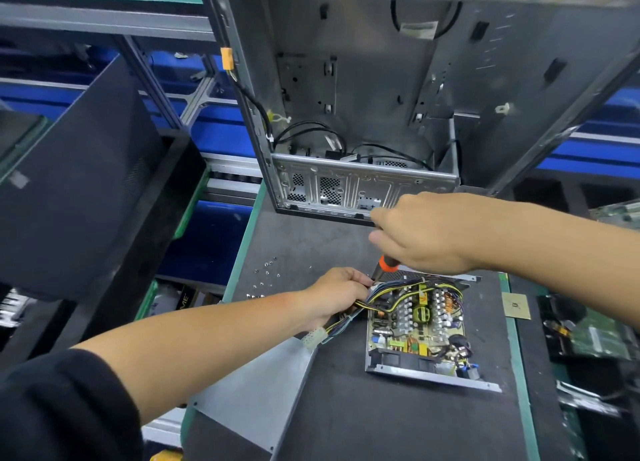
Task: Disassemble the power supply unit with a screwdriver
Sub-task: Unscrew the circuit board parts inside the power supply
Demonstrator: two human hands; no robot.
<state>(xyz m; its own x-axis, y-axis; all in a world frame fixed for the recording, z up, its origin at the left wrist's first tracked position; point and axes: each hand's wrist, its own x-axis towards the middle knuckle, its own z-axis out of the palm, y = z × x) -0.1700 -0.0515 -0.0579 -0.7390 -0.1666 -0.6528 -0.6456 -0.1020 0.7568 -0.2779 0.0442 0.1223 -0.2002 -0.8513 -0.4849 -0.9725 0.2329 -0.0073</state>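
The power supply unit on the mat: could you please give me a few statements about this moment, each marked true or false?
1. The power supply unit has its circuit board exposed. True.
2. The right hand grips an orange-handled screwdriver. True.
3. The left hand rests flat on the mat, touching nothing. False: it holds the wire bundle.
4. The loose screws lie right of the unit. False: they lie to its left.
5. The computer case stands beyond the unit. True.

The opened power supply unit point(415, 325) lies flat, circuit board exposed; the orange-collared screwdriver point(386, 265) stands over its far-left corner.
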